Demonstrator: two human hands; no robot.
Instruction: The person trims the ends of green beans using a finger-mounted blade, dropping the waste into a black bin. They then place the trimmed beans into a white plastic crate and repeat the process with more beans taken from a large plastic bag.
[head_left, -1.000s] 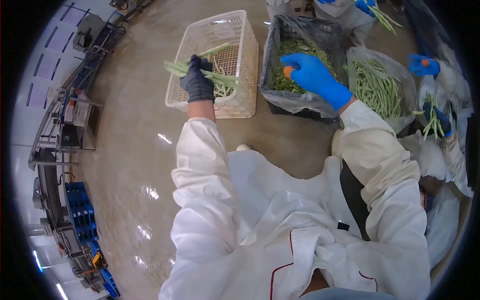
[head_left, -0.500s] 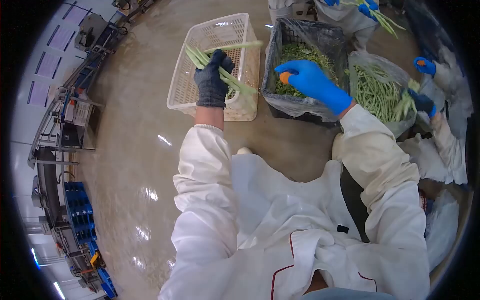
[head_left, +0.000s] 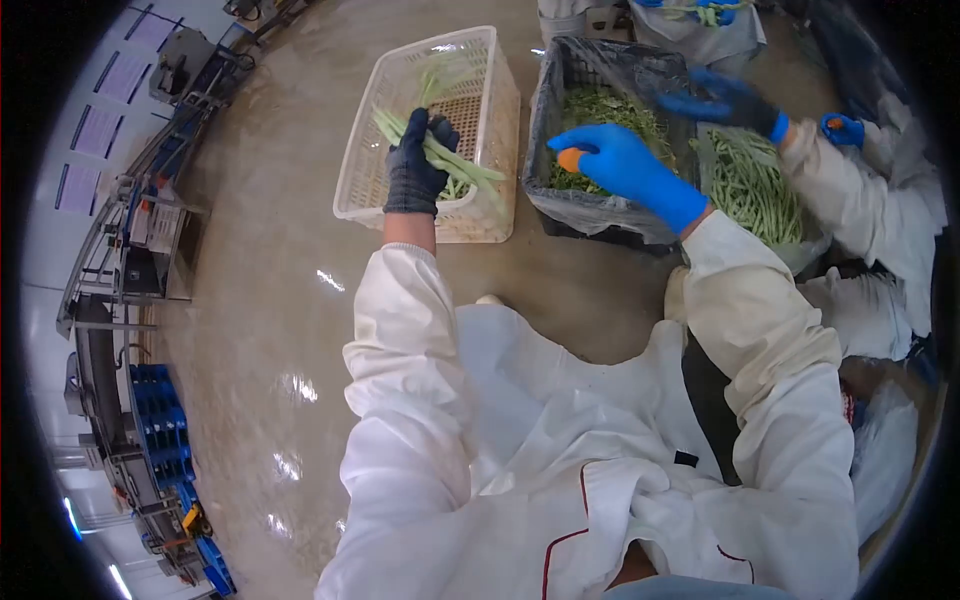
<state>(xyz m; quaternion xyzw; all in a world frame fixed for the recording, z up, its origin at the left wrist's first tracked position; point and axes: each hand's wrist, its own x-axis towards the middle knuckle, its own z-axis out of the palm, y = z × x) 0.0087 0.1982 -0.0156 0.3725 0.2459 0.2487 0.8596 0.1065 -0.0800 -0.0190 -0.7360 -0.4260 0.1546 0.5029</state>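
In a dark grey glove, my left hand (head_left: 418, 165) is closed around a bunch of pale green vegetable stalks (head_left: 458, 164). It is over the near part of a white plastic crate (head_left: 357, 190). A blurred green stalk (head_left: 432, 82) shows just beyond my fingers, apparently apart from the bunch. More green pieces lie in the crate under my hand. My right hand (head_left: 630, 172), gloved in blue, is closed on a small orange object (head_left: 570, 159); my fingers hide the rest of it. This hand is above a black crate (head_left: 545, 200) lined with clear plastic, holding chopped green trimmings (head_left: 620, 110).
A clear bag of long green stalks (head_left: 755, 185) stands right of the black crate. A co-worker's blurred gloved hand (head_left: 735, 103) reaches over it, their other hand (head_left: 842, 129) farther right. Another person's gloved hands (head_left: 715, 12) are at the top. Machinery (head_left: 100, 360) lines the left.
A stalk that pointed right from my left hand is now a blur over the crate, and the hand has turned slightly. My right hand barely moved. The co-worker's hand swung up and left, without stalks.
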